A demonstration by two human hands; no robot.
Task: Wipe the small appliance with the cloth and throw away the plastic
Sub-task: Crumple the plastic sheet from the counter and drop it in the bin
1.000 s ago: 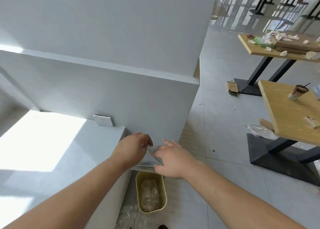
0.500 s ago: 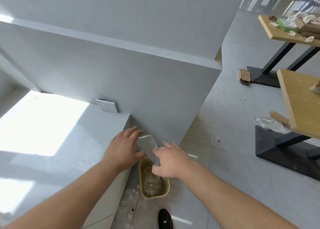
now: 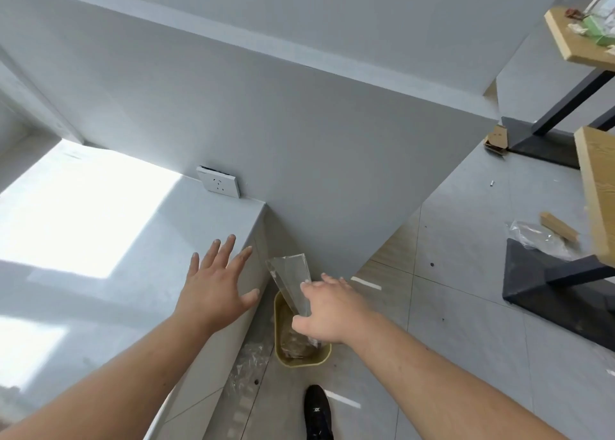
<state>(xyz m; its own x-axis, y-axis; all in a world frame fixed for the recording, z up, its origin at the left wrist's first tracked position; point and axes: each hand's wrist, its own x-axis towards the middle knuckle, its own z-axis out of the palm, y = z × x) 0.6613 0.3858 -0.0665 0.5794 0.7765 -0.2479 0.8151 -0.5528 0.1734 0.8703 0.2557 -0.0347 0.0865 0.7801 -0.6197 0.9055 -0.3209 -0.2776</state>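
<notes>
A clear plastic wrapper (image 3: 292, 281) stands nearly upright over a small yellow bin (image 3: 301, 359) on the floor. My right hand (image 3: 327, 309) grips the wrapper near its lower part, right above the bin's opening. More crumpled clear plastic lies inside the bin. My left hand (image 3: 216, 283) hovers with fingers spread over the corner of the grey counter (image 3: 100, 306), holding nothing. No small appliance or cloth is in view.
A wall socket (image 3: 218, 182) sits above the counter. Loose plastic (image 3: 248, 359) lies on the floor beside the bin, and my black shoe (image 3: 317, 413) is just in front. Wooden tables (image 3: 597, 186) on black bases stand at right, with plastic film (image 3: 539, 240) beneath.
My left hand has let go of the plastic and spread open over the counter. My right hand has lowered the wrapper toward the bin. The view has tilted further down.
</notes>
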